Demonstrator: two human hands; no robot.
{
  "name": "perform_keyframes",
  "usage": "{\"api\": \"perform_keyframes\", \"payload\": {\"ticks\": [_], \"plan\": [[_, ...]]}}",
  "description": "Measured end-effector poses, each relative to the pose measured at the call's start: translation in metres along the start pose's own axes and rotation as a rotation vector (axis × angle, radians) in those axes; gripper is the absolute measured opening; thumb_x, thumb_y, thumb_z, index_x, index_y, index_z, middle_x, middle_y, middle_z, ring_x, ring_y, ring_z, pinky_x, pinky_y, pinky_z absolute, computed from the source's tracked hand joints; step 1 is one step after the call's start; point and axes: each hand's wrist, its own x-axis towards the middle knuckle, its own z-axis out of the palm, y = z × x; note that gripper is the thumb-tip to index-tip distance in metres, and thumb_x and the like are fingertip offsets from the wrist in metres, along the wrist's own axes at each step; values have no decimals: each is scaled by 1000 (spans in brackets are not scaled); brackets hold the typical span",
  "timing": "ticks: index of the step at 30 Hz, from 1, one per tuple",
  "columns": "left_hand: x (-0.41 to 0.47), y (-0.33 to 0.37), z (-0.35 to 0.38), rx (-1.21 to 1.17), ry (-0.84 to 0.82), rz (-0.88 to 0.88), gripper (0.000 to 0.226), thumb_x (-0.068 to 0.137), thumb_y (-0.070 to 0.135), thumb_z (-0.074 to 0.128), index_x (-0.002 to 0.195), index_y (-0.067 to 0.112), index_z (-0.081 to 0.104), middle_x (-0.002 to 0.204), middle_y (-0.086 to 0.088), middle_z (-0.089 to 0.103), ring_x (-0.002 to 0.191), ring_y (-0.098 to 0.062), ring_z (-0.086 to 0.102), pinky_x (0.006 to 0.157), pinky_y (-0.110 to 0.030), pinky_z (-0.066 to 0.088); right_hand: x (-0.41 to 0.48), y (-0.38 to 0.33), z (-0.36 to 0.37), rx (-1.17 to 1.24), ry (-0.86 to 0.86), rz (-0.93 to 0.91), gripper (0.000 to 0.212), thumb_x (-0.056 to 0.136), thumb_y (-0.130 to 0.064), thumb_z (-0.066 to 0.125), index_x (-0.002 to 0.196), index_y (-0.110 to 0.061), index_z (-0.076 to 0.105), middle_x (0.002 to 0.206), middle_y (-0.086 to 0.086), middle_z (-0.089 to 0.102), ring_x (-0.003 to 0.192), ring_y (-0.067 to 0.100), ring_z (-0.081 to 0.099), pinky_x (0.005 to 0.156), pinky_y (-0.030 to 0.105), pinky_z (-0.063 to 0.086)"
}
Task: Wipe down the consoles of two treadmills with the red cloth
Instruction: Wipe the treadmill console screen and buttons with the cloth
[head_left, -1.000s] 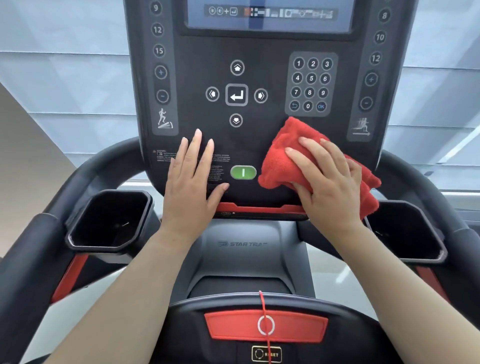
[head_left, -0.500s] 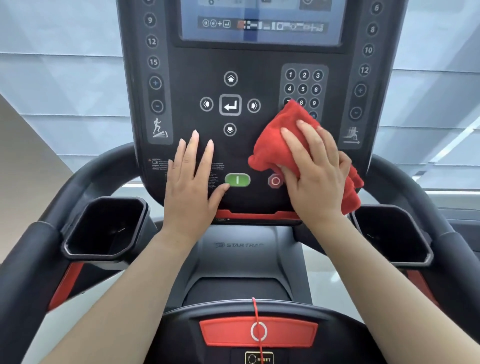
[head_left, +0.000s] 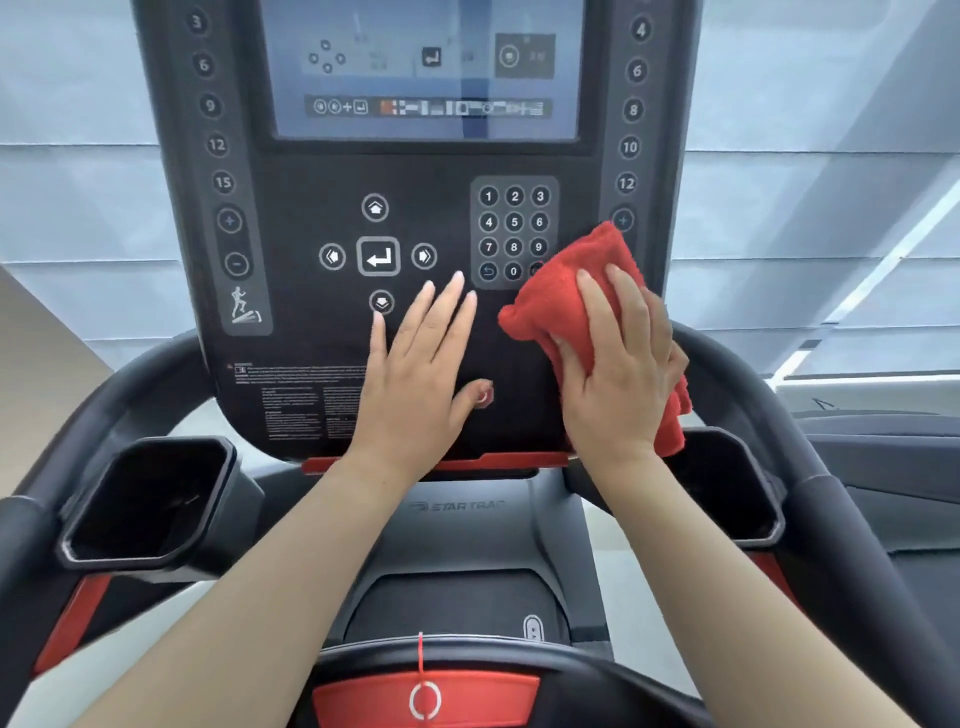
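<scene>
A black treadmill console (head_left: 291, 312) fills the upper middle, with a lit screen (head_left: 426, 73), arrow buttons and a number keypad (head_left: 513, 234). My right hand (head_left: 618, 374) presses a bunched red cloth (head_left: 566, 291) against the console's lower right, just below and right of the keypad. The cloth covers the keypad's bottom right key. My left hand (head_left: 415, 374) lies flat on the panel, fingers spread, below the arrow buttons; its thumb rests by the red stop button (head_left: 484, 397) and the hand hides the green start button.
Black cup holders sit at left (head_left: 150, 499) and right (head_left: 727, 488) of the console. Curved black handrails (head_left: 140, 384) run down both sides. A red safety-key panel with a cord (head_left: 423, 696) is at the bottom centre. A second treadmill (head_left: 883, 441) shows at far right.
My right hand carried the cloth up and then rightward across the lower console. My left hand slid right, now covering the green button. The view tilted up, showing more screen.
</scene>
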Motion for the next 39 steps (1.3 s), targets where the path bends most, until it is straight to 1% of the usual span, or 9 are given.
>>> {"api": "perform_keyframes", "payload": {"ticks": [5, 8, 13, 18, 22, 26, 30, 34, 39], "plan": [[4, 19, 9, -15, -3, -63, 73, 80, 34, 64, 143, 16, 30, 154, -7, 19, 141, -26, 12, 108, -59, 13, -26, 21, -5, 30, -22, 63, 48, 88, -28, 59, 132, -29, 42, 142, -2, 40, 131, 24, 33, 89, 50, 35], [14, 29, 10, -9, -10, -52, 74, 79, 35, 64, 143, 17, 30, 154, -7, 19, 141, -23, 12, 106, -63, 13, -6, 23, -8, 68, -30, 67, 47, 89, -30, 59, 132, -28, 43, 142, -1, 40, 129, 26, 33, 89, 52, 36], [48, 33, -1, 14, -16, -13, 86, 76, 44, 66, 145, 16, 25, 155, -4, 17, 142, -22, 9, 110, -58, 8, 48, 19, -13, 124, -15, 54, 44, 91, -33, 55, 134, -25, 45, 143, -1, 40, 128, 26, 32, 92, 50, 34], [71, 31, -16, 23, -43, -9, 98, 70, 52, 70, 147, 18, 20, 156, -1, 11, 143, -21, 4, 111, -54, 1, 107, 10, -17, 150, -11, 14, 45, 92, -37, 46, 135, -24, 45, 144, 1, 39, 128, 29, 35, 90, 53, 36], [70, 33, -17, 38, -45, -11, 98, 70, 51, 71, 147, 18, 21, 156, -2, 12, 143, -22, 5, 110, -55, 3, 118, 10, -16, 143, 7, -10, 45, 92, -38, 44, 135, -24, 45, 143, 1, 41, 128, 30, 37, 88, 54, 39], [67, 33, -15, 51, -40, -13, 96, 70, 49, 72, 146, 17, 22, 156, -3, 13, 143, -23, 9, 111, -54, 7, 65, 25, -16, 133, -36, -36, 45, 92, -36, 51, 134, -28, 41, 143, -2, 39, 130, 27, 34, 90, 52, 39], [59, 32, -14, 55, -37, -26, 93, 74, 47, 69, 147, 16, 21, 156, -2, 12, 143, -20, 9, 112, -50, 9, 21, 35, -16, 115, -105, -71, 46, 91, -35, 50, 135, -30, 37, 144, -5, 33, 131, 26, 30, 91, 52, 37], [58, 30, -16, 59, -43, -38, 93, 74, 49, 68, 147, 16, 21, 156, 0, 12, 143, -19, 9, 112, -46, 9, 45, 31, -19, 123, -120, -55, 46, 91, -37, 49, 134, -30, 38, 143, -5, 33, 130, 26, 30, 89, 51, 36], [65, 26, -23, 70, -61, -46, 96, 73, 49, 69, 147, 17, 18, 156, -1, 11, 143, -20, 7, 115, -48, 13, 89, 16, -20, 131, -81, -38, 45, 92, -40, 46, 135, -26, 44, 144, -1, 39, 130, 26, 29, 89, 51, 36]]}}
